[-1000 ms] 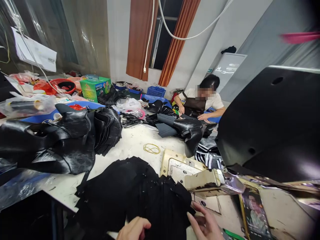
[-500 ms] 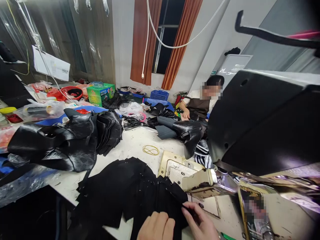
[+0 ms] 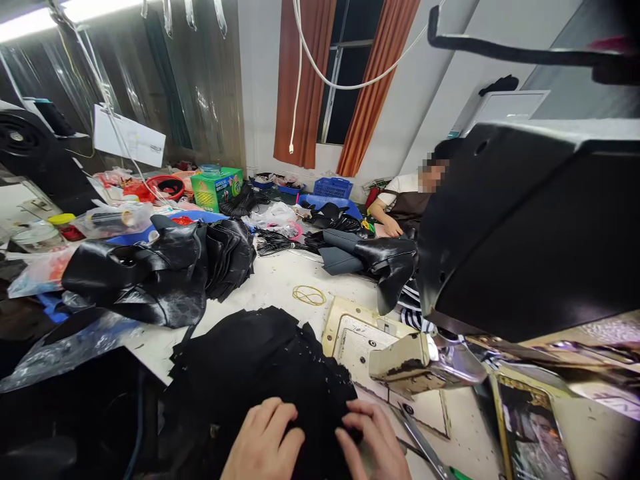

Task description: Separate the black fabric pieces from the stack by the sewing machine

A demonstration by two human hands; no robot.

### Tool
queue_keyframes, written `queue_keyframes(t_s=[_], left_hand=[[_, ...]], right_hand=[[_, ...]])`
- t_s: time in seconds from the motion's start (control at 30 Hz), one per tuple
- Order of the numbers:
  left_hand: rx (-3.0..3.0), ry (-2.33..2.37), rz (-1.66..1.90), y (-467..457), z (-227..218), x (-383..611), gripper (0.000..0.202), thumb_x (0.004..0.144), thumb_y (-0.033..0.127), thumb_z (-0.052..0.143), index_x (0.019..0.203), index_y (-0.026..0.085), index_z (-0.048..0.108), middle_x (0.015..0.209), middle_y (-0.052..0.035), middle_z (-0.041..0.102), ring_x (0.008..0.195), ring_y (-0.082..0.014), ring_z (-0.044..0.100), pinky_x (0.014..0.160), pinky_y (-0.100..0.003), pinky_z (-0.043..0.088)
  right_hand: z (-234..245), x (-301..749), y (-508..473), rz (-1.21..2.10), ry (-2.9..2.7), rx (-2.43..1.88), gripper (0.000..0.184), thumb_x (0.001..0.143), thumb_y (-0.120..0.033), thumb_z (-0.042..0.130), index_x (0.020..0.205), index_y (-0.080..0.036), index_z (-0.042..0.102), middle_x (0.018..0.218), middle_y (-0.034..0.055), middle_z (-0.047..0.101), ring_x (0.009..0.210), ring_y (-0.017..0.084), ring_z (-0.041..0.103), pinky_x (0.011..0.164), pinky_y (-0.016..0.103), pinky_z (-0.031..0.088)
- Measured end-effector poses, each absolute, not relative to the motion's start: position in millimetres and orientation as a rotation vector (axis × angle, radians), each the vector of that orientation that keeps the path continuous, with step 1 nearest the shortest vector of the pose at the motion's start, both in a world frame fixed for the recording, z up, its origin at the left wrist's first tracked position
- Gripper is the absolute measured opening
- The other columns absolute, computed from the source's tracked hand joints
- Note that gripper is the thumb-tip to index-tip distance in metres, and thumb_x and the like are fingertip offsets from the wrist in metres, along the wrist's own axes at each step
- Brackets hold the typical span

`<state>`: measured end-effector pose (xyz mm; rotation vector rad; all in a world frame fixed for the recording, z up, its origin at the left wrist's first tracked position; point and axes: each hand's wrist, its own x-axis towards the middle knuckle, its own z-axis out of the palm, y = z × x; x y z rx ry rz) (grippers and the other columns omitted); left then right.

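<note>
Both hands [image 3: 320,440] now flat on black fabric [image 3: 250,360]

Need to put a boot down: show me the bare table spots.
Bare white table lies between the leather pile, rubber band and boot. Crowded: black fabric under both hands, and the far clutter.

You're working in even, fairly bright indoor light; a ceiling lamp [image 3: 60,9] glares white at the top left corner. The window [image 3: 345,73] behind is dark, giving no light. Plastic sheeting [image 3: 150,80] along the left wall throws streaky reflections. The machine head [image 3: 530,227] is a dull black mass with soft sheen near its lower right. The black fabric [image 3: 260,367] under your hands loses detail. Wide-angle bending curves the edges, and the near bottom right is slightly smeared
</note>
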<state>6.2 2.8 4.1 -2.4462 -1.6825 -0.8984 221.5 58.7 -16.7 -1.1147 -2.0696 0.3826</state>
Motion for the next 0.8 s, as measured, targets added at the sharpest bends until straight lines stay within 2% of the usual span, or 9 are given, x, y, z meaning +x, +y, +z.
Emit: queue_keyframes(t_s=[0.07,0.13,0.2,0.3,0.4,0.5,0.6,0.73,0.8], left_hand=[[-2.352,-1.798,-0.931,10.2,6.5,22.9,0.034,0.08,0.003,0.051,0.11,0.019,0.058,0.113,-0.0085,0.065,0.101,-0.0263,0.061,0.082,-0.038,0.053],[-2.266,-1.885,-0.888,18.1,2.4,38.8,0.043,0.077,0.007,0.059,0.119,0.015,0.054,0.117,-0.0114,0.063,0.102,-0.0289,0.06,0.084,-0.041,0.054],[-2.233,-1.895,-0.783,24.2,-4.4,47.4,0.044,0.076,0.01,0.066,0.119,0.014,0.054,0.114,-0.0114,0.064,0.098,-0.0299,0.061,0.081,-0.044,0.055],[-2.268,-1.879,-0.735,28.3,-10.3,45.6,0.044,0.074,0.008,0.071,0.114,0.016,0.056,0.109,-0.0083,0.066,0.093,-0.0284,0.062,0.079,-0.044,0.054],[-2.347,-1.887,-0.796,28.5,-7.5,34.9,0.045,0.072,0.005,0.071,0.111,0.021,0.056,0.105,-0.0042,0.066,0.089,-0.0265,0.061,0.077,-0.042,0.053],[-2.457,-1.831,-0.795,29.0,-0.7,24.7,0.044,0.072,0.004,0.071,0.11,0.022,0.055,0.106,-0.0037,0.066,0.088,-0.0256,0.061,0.076,-0.041,0.052],[-2.507,-1.807,-0.736,31.3,3.6,17.9,0.045,0.075,0.004,0.069,0.115,0.019,0.053,0.11,-0.0055,0.065,0.091,-0.0262,0.06,0.078,-0.041,0.051],[-2.571,-1.719,-0.784,34.6,0.1,12.9,0.039,0.079,0.003,0.064,0.113,0.019,0.054,0.109,-0.0045,0.065,0.09,-0.0257,0.057,0.077,-0.04,0.047],[-2.592,-1.645,-0.856,35.2,-4.0,11.5,0.035,0.082,0.002,0.059,0.111,0.019,0.056,0.107,-0.0036,0.065,0.089,-0.0247,0.055,0.076,-0.038,0.044]], right_hand=[[-6.5,212.7,67.7,0.441,-1.967,-1.174,0.016,0.095,-0.022,0.049,0.108,-0.025,0.058,0.101,0.0063,0.066,0.094,0.019,0.066,0.081,0.029,0.055],[5.7,200.3,81.7,0.543,-1.932,-1.239,0.018,0.097,-0.025,0.046,0.108,-0.023,0.06,0.095,0.0055,0.067,0.087,0.019,0.066,0.076,0.03,0.054],[15.5,186.1,94.7,0.652,-2.009,-1.301,0.018,0.094,-0.027,0.048,0.092,-0.021,0.064,0.084,0.0047,0.065,0.077,0.02,0.065,0.07,0.033,0.053],[19.1,170.3,102.8,0.702,-2.118,-1.336,0.023,0.092,-0.025,0.046,0.073,-0.021,0.056,0.074,0.0033,0.06,0.069,0.021,0.061,0.064,0.034,0.049],[12.3,174.0,98.9,0.599,-2.059,-1.321,0.024,0.094,-0.029,0.04,0.073,-0.023,0.048,0.069,0.0011,0.056,0.061,0.018,0.057,0.058,0.031,0.047],[6.0,203.9,92.8,0.471,-2.02,-1.322,0.026,0.096,-0.033,0.039,0.073,-0.024,0.046,0.064,-0.0006,0.055,0.056,0.017,0.056,0.053,0.028,0.047],[4.2,244.9,86.6,0.381,-1.981,-1.463,0.028,0.097,-0.039,0.039,0.075,-0.025,0.048,0.063,-0.0006,0.056,0.055,0.018,0.056,0.052,0.027,0.046],[4.3,263.9,78.3,0.45,-2.062,-1.583,0.04,0.096,-0.048,0.04,0.064,-0.025,0.049,0.06,-0.0005,0.056,0.054,0.018,0.056,0.052,0.028,0.042],[4.6,251.0,79.0,0.551,-2.055,-1.527,0.034,0.095,-0.047,0.045,0.075,-0.024,0.06,0.072,0.0022,0.064,0.065,0.019,0.062,0.059,0.028,0.047]])
